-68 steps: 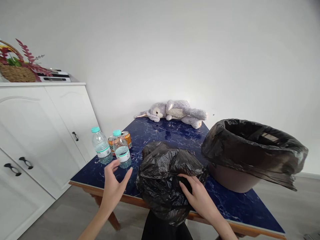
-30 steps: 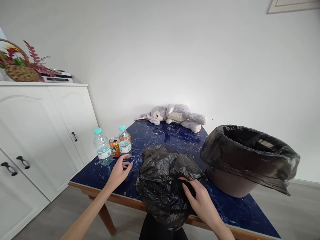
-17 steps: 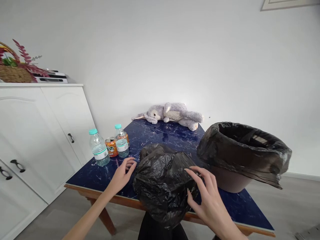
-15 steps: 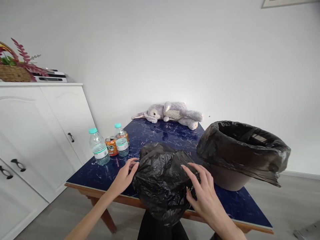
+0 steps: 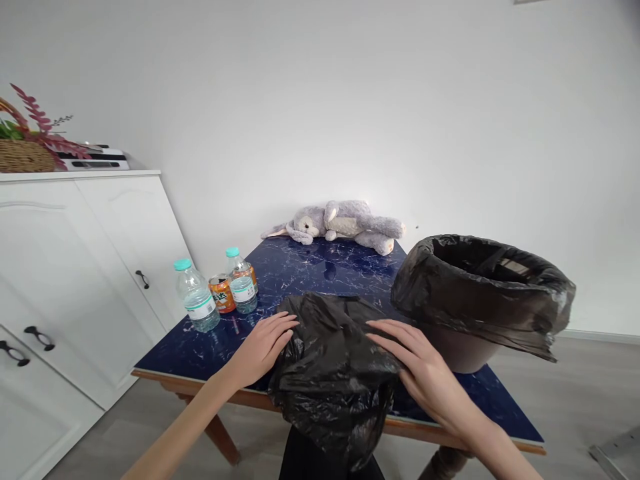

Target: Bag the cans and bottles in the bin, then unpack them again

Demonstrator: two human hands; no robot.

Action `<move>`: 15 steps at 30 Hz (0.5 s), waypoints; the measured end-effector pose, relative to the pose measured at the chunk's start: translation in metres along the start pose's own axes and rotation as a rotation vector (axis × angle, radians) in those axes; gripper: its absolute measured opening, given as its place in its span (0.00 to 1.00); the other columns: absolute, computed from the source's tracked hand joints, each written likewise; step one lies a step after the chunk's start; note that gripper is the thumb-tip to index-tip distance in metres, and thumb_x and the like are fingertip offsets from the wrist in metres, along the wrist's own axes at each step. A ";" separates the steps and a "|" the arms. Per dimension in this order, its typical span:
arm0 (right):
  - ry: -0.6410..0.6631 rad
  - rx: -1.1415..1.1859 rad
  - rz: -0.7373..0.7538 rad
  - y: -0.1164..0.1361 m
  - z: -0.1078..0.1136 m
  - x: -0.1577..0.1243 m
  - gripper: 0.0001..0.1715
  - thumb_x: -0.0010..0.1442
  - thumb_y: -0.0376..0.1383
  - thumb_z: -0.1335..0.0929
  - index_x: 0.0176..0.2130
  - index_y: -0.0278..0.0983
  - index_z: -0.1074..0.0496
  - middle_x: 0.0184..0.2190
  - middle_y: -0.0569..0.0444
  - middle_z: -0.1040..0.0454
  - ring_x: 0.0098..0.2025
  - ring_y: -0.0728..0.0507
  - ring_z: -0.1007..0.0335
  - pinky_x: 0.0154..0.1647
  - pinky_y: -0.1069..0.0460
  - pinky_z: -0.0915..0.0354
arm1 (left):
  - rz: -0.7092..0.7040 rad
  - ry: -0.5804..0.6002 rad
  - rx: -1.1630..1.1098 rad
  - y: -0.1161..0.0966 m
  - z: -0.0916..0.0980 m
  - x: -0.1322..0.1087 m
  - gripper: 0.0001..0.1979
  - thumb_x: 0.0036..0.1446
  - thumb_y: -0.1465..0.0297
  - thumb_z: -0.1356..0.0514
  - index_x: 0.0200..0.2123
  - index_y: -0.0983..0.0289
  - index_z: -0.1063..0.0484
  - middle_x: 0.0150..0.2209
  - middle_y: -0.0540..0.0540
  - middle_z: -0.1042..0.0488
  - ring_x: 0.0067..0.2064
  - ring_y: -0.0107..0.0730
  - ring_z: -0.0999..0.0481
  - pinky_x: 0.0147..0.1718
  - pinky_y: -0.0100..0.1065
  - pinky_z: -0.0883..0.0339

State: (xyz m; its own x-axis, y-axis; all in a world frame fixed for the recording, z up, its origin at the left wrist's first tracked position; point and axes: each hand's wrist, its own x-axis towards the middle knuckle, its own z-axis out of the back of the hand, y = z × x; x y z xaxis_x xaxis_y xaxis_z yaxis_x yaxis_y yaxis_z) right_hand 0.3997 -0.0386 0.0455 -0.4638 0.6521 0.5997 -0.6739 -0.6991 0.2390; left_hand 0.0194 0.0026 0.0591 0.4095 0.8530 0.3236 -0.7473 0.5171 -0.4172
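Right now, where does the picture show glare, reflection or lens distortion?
Head view: pale highlights streak the crumpled black plastic bag; head view: the glossy blue marbled tabletop shows a dark reflection near the grey plush rabbit; head view: the white panelled cabinet leans, suggesting wide-lens distortion.

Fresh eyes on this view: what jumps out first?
The crumpled black bag drooping over the near edge of the blue table, with the left hand and right hand on it. Next, the black-lined bin on the table's right side, then the grey plush rabbit lying at the far edge by the wall.
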 end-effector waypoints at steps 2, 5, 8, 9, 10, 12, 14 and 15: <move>0.068 -0.040 0.020 -0.012 0.014 -0.017 0.45 0.61 0.21 0.42 0.70 0.51 0.33 0.73 0.57 0.36 0.73 0.37 0.39 0.69 0.33 0.32 | -0.011 0.036 0.024 0.010 -0.004 0.002 0.23 0.73 0.53 0.45 0.64 0.52 0.25 0.66 0.56 0.25 0.71 0.48 0.32 0.71 0.54 0.40; 0.105 -0.153 0.042 -0.030 0.033 -0.042 0.40 0.65 0.25 0.41 0.69 0.52 0.32 0.72 0.57 0.34 0.72 0.35 0.36 0.66 0.33 0.28 | -0.035 0.007 0.087 0.023 -0.009 -0.001 0.21 0.69 0.51 0.39 0.59 0.51 0.20 0.63 0.57 0.22 0.71 0.52 0.32 0.71 0.56 0.41; 0.077 -0.250 0.069 -0.025 0.052 -0.055 0.39 0.68 0.27 0.40 0.73 0.50 0.36 0.71 0.55 0.33 0.73 0.32 0.38 0.62 0.33 0.25 | -0.023 -0.063 0.160 0.028 -0.011 0.001 0.19 0.72 0.52 0.42 0.54 0.53 0.18 0.59 0.58 0.19 0.69 0.52 0.30 0.71 0.57 0.42; 0.068 -0.254 0.081 -0.015 0.059 -0.054 0.40 0.68 0.27 0.40 0.74 0.49 0.39 0.72 0.54 0.34 0.74 0.32 0.39 0.62 0.34 0.24 | -0.018 -0.080 0.167 0.027 -0.012 0.003 0.20 0.73 0.53 0.45 0.54 0.55 0.19 0.59 0.58 0.20 0.69 0.50 0.30 0.71 0.57 0.41; 0.103 -0.242 0.069 -0.001 0.064 -0.051 0.42 0.68 0.26 0.40 0.76 0.49 0.42 0.73 0.55 0.36 0.75 0.33 0.41 0.63 0.36 0.25 | -0.019 -0.083 0.164 0.025 -0.012 0.007 0.21 0.75 0.53 0.47 0.55 0.56 0.20 0.61 0.57 0.21 0.69 0.49 0.30 0.71 0.55 0.41; 0.057 -0.159 0.101 0.032 0.068 -0.039 0.40 0.70 0.26 0.40 0.75 0.47 0.41 0.72 0.54 0.35 0.75 0.35 0.41 0.65 0.39 0.25 | -0.043 -0.030 0.148 0.020 -0.014 0.017 0.24 0.77 0.53 0.51 0.61 0.57 0.24 0.67 0.57 0.26 0.72 0.46 0.34 0.72 0.52 0.42; 0.042 -0.069 0.102 0.063 0.060 -0.021 0.38 0.71 0.27 0.38 0.76 0.45 0.42 0.72 0.52 0.34 0.74 0.36 0.39 0.68 0.41 0.28 | -0.072 0.064 0.149 0.017 -0.020 0.029 0.26 0.77 0.52 0.52 0.67 0.56 0.30 0.72 0.55 0.33 0.75 0.45 0.40 0.74 0.50 0.45; 0.045 -0.025 0.118 0.074 0.051 -0.013 0.38 0.72 0.28 0.38 0.76 0.44 0.43 0.72 0.51 0.34 0.74 0.36 0.39 0.69 0.40 0.29 | -0.080 0.111 0.161 0.017 -0.023 0.035 0.28 0.76 0.51 0.52 0.70 0.56 0.33 0.74 0.55 0.37 0.77 0.46 0.44 0.74 0.50 0.47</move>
State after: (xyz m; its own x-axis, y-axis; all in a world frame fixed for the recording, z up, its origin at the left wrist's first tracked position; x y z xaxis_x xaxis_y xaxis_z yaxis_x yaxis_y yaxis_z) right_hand 0.3850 -0.1138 0.0948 -0.5660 0.5784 0.5875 -0.6266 -0.7649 0.1493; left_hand 0.0331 0.0430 0.0433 0.5195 0.8169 0.2506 -0.7805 0.5730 -0.2499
